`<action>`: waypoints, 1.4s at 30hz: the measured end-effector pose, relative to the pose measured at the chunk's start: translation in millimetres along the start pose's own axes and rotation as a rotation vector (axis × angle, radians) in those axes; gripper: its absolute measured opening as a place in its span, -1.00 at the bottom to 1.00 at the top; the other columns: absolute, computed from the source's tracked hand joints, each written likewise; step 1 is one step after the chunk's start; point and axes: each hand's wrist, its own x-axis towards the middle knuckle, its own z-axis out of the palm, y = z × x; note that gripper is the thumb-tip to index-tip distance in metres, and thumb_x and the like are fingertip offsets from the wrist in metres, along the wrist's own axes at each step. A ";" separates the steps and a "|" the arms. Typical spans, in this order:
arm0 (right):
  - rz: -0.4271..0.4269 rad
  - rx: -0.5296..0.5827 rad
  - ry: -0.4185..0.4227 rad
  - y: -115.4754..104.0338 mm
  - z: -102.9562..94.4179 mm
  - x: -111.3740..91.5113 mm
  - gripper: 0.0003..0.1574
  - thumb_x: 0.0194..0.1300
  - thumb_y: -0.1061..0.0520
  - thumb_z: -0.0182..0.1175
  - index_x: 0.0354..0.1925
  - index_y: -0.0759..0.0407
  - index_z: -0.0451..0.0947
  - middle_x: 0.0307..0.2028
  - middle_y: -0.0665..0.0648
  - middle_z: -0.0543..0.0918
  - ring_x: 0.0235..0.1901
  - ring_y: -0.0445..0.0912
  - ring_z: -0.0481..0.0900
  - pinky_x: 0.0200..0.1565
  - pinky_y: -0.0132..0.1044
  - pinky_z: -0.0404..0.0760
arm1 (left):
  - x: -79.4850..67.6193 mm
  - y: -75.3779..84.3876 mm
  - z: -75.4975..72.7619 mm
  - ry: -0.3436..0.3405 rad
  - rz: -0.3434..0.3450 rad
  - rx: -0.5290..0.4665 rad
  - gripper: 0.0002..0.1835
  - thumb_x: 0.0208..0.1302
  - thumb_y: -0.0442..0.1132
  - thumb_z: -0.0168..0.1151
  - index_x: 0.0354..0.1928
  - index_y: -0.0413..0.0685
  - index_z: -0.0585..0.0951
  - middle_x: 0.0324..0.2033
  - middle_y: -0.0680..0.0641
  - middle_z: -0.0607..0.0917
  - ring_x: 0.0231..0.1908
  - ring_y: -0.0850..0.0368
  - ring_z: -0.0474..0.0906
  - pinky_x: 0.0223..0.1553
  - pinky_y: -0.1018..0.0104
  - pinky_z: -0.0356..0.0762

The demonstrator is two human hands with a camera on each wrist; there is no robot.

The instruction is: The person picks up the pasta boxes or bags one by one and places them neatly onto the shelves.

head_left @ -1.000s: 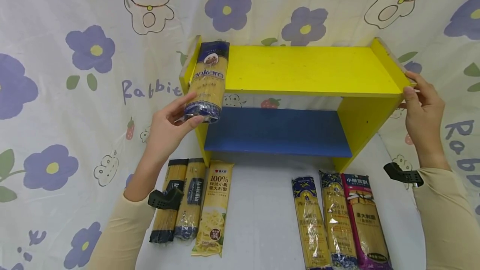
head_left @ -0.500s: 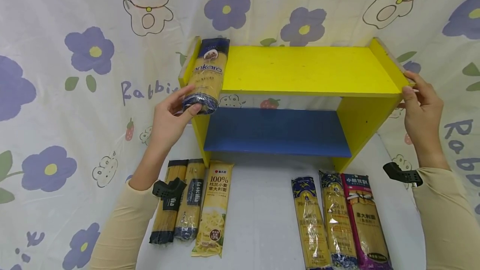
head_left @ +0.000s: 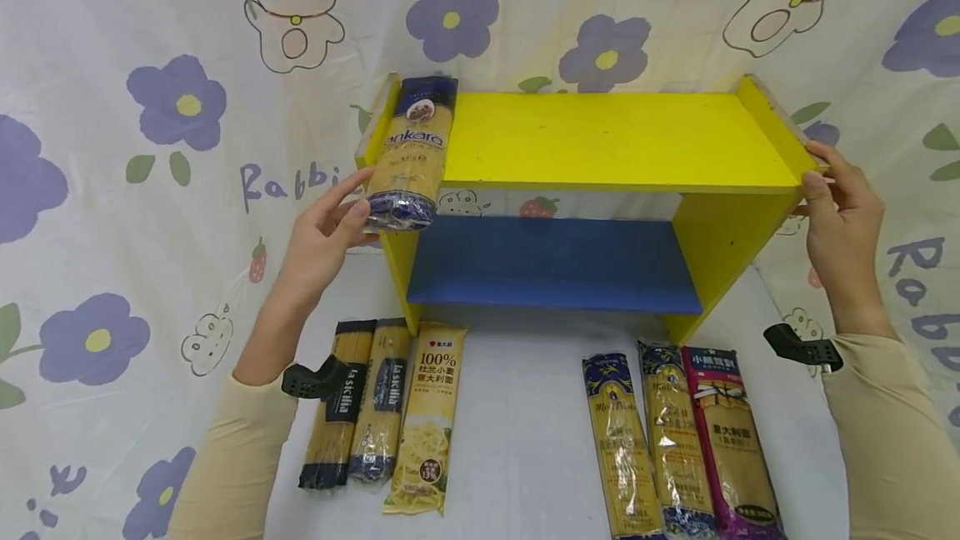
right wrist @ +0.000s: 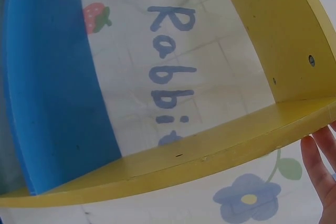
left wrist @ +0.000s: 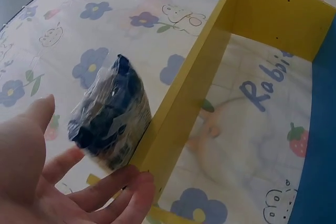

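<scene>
packet [head_left: 412,158] lies on the yellow shelf [head_left: 615,136], just beside the left fingers [head_left: 347,189].

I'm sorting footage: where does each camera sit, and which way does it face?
Head: on the head, facing forward and down at the yellow shelf; left hand, right hand and sleeves show.
Left wrist: on that wrist, facing the Ankara pack and shelf; left hand shows.
Right wrist: on that wrist, facing the shelf and blue board; right fingers show.
Only head and left wrist show the Ankara pack.
</scene>
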 end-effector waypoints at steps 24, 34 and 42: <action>0.001 0.008 0.019 -1.5 -3.0 3.6 -0.53 0.50 0.11 0.03 0.32 -0.09 0.49 -0.04 -0.27 0.53 -0.13 -0.34 0.53 -0.16 -0.69 0.55 | -117.1 -194.9 -67.7 -0.101 -0.356 0.364 -0.39 0.45 -0.02 0.14 0.48 0.09 0.30 0.18 -0.37 0.56 0.08 -0.22 0.62 -0.11 0.26 0.69; 0.014 0.024 0.014 0.8 -1.1 1.8 -0.53 0.49 0.11 0.05 0.32 -0.07 0.49 -0.03 -0.24 0.54 -0.13 -0.32 0.53 -0.16 -0.68 0.55 | -172.1 -264.3 -39.9 -0.181 -0.727 0.486 -0.16 0.29 -0.07 0.33 0.50 -0.07 0.15 0.24 -0.67 0.24 0.19 -0.61 0.32 0.03 -0.31 0.56; -0.007 0.020 0.023 1.5 0.9 0.6 -0.53 0.49 0.12 0.05 0.31 -0.04 0.50 -0.06 -0.27 0.55 -0.16 -0.35 0.54 -0.20 -0.67 0.56 | -176.6 -267.0 -27.0 -0.152 -0.679 0.651 -0.03 0.14 -0.04 0.46 0.46 -0.08 0.10 -0.01 -0.66 0.34 -0.16 -0.39 0.50 -0.16 -0.28 0.57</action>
